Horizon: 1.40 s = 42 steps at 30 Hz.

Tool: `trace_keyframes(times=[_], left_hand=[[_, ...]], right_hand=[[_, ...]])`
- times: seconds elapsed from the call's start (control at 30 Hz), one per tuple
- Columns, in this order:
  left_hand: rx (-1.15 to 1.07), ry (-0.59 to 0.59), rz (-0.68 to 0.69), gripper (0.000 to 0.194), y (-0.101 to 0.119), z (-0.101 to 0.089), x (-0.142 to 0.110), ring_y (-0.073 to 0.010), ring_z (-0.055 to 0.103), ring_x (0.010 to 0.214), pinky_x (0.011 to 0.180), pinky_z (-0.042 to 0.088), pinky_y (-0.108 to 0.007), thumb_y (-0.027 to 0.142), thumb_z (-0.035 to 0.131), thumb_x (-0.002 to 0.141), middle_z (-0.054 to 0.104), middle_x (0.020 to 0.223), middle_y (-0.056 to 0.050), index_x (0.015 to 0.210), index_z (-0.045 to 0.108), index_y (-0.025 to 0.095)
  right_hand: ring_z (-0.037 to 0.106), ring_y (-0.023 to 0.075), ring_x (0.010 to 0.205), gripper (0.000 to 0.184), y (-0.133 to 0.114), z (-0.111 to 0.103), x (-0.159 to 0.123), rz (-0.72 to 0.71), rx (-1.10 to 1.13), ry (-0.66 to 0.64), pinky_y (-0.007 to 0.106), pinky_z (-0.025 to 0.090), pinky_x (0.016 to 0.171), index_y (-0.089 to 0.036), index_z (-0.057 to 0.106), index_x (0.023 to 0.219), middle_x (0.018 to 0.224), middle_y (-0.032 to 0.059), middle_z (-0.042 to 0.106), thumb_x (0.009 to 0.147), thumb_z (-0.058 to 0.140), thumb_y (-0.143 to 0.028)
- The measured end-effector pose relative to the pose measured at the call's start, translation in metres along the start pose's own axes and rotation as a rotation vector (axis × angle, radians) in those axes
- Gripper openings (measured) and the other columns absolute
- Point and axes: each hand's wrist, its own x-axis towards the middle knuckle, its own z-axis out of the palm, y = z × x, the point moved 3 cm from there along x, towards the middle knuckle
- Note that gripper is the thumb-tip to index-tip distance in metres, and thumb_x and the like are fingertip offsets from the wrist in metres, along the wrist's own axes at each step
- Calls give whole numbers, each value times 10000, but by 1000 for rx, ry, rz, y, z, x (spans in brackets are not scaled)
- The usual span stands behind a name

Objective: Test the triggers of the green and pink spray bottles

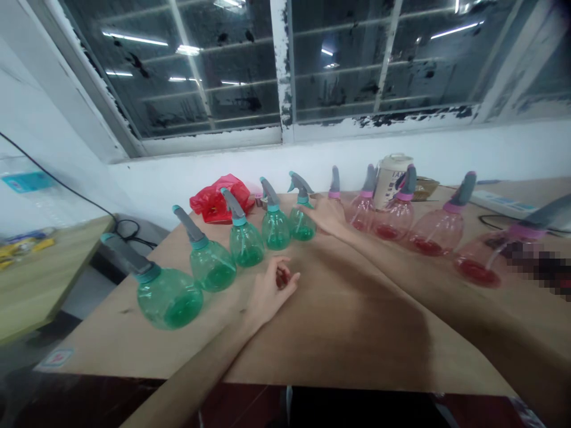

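Note:
Green spray bottles with grey trigger heads stand in a slanted row on the left of the wooden table. My right hand [327,215] reaches to the far end of this row, its fingers on the right side of the last green spray bottle [303,224], whose nozzle points left. My left hand [273,290] rests above the tabletop, fingers loosely curled, thumb apart, with nothing held. Closest to it are a green spray bottle [276,228] and another green spray bottle [247,245]. A pink spray bottle [334,189] behind my right hand is partly hidden by it.
Several pink spray bottles [435,232] with red liquid line the right side. A red plastic bag [218,199] and a pale printed cup [389,184] stand at the back by the wall. A power strip [504,204] lies far right. Another table [53,267] is at left.

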Motion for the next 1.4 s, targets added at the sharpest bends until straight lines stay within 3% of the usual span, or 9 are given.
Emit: trace_keyframes(times=[0.17,0.33,0.5,0.63,0.83,1.03,1.2,1.4], left_hand=[[25,1,-9,250,1,-1,0,-117,527,611,591,448,-245,323,534,857,547,737,38,1062,445,212],[33,-5,11,231,0,0,0,-117,529,605,591,444,-240,343,528,856,541,708,46,1040,462,221],[66,-33,12,219,0,-1,1,-114,511,590,587,430,-237,352,520,857,539,711,45,1023,467,218],[95,-65,0,200,0,-1,2,-119,517,600,591,427,-243,366,506,864,541,726,37,994,485,215],[132,-123,-1,227,2,5,5,-134,545,611,627,452,-280,370,527,842,580,761,24,1001,500,210],[143,-141,7,414,20,31,12,-211,612,867,799,493,-389,378,617,769,618,1014,-45,1122,471,219],[-56,-200,104,706,43,68,25,-294,516,1170,996,408,-505,413,707,707,512,1276,-122,1286,357,213],[-200,-320,146,761,69,102,42,-340,451,1242,1048,338,-549,399,765,652,509,1286,-135,1295,410,202]], right_hand=[[657,323,955,601,-7,7,3,22,-36,-36,380,474,761,-196,640,1135,969,145,717,811,451,-666],[659,314,934,633,0,-2,-9,-6,-65,-56,395,485,754,-209,634,1124,953,130,715,807,404,-706],[667,323,885,684,13,-20,-35,-52,-90,-78,422,503,712,-224,635,1121,944,129,712,793,354,-754],[680,328,778,754,27,-37,-61,-74,-153,-101,413,505,650,-184,686,1008,782,148,707,783,292,-786],[675,309,664,723,49,-58,-93,-147,-186,-48,370,477,546,-197,647,1107,692,119,698,794,327,-765],[673,282,615,686,66,-71,-112,-170,-195,-23,330,440,517,-204,676,988,663,98,700,806,316,-759],[662,249,592,637,75,-82,-125,-205,-155,0,302,407,494,-190,681,875,666,93,699,818,350,-732],[655,246,608,595,93,-90,-140,-229,-92,61,309,402,503,-194,669,885,706,85,696,791,423,-727]])
